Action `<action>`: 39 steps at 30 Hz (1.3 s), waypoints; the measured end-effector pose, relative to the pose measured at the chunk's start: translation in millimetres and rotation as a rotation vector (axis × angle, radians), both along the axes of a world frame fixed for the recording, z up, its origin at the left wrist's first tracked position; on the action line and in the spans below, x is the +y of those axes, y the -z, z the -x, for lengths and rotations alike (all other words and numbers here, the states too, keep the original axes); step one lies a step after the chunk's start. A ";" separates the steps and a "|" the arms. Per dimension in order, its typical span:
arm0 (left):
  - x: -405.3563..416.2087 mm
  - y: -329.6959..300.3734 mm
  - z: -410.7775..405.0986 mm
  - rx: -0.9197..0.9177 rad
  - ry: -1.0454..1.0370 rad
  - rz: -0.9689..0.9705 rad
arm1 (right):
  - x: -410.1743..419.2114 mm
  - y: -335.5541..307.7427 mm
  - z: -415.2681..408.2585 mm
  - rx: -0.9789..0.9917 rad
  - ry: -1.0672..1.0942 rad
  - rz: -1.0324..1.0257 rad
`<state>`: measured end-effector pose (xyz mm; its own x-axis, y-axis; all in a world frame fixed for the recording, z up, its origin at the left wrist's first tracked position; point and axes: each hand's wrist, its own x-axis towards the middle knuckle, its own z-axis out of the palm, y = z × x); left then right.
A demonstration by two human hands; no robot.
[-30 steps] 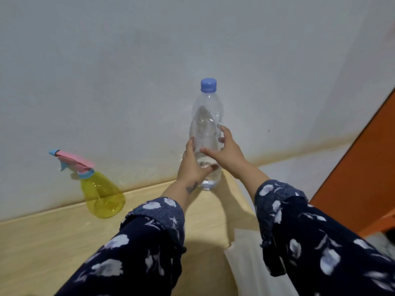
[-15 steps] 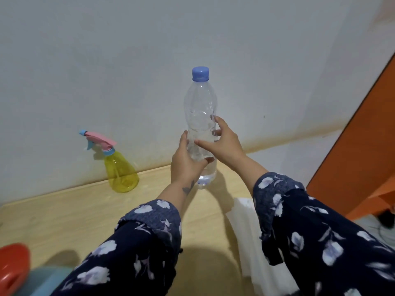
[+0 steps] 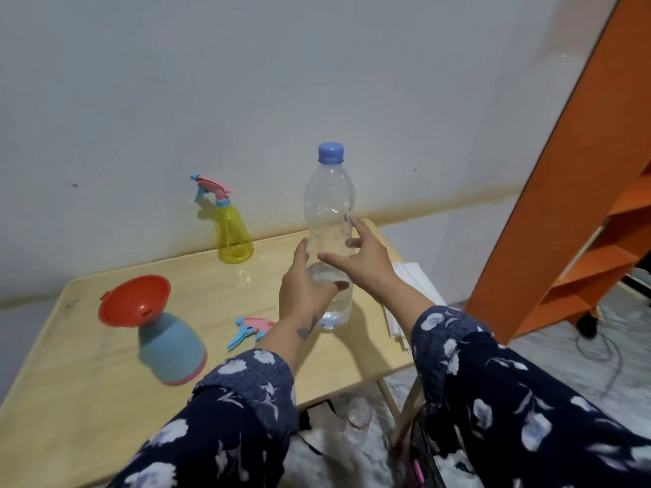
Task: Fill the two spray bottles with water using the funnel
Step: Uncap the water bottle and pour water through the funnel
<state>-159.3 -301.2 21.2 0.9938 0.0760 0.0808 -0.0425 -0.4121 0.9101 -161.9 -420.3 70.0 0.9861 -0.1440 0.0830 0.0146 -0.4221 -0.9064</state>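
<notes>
Standing between spread fingers (image 3: pixel 355 227): water bottle (image 3: pixel 329 213)

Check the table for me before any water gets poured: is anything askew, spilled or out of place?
One thing: the blue spray bottle has no spray head; the red funnel sits in its neck, tilted, and a loose spray head lies on the table. The yellow spray bottle and the capped water bottle stand upright.
</notes>
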 end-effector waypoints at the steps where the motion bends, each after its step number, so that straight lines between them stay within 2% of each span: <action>1: 1.9 1.3 7.7 -0.002 0.002 0.004 | 2.1 1.0 8.3 0.000 -0.004 -0.006; 8: 7.9 13.3 32.8 0.001 0.020 0.032 | 7.1 3.7 41.4 0.051 -0.105 -0.028; 11: 7.8 1.9 34.2 -0.018 0.045 0.036 | -3.4 -23.5 43.1 0.123 -0.233 0.063; 13: 6.3 -17.0 33.8 -0.105 0.032 0.077 | -12.3 -53.2 39.4 0.172 -0.287 0.091; 15: 4.5 -39.2 32.7 -0.217 0.027 0.097 | -16.4 -86.9 35.9 0.192 -0.273 0.193; 18: 2.2 -62.0 30.4 -0.299 0.027 0.052 | -10.0 -132.5 33.6 0.044 -0.190 0.475; 20: 2.4 -66.1 29.9 -0.311 0.027 0.022 | 0.9 -152.8 29.6 -0.060 -0.122 0.659; 23: 3.8 -64.9 29.8 -0.303 0.041 0.082 | 17.9 -164.2 16.5 -0.112 -0.066 0.821; 27: 7.0 -65.6 26.4 -0.274 0.074 0.118 | 29.0 -174.8 10.3 -0.114 -0.138 1.025; 33: 15.5 -67.4 21.5 -0.247 0.116 0.116 | 25.0 -197.1 16.4 -0.002 -0.394 1.107; 36: 15.1 -66.6 22.3 -0.245 0.125 0.119 | 27.0 -203.2 13.0 0.029 -0.403 1.139; 39: 16.4 -64.9 22.2 -0.250 0.133 0.130 | 33.2 -195.9 6.1 -0.014 -0.300 1.203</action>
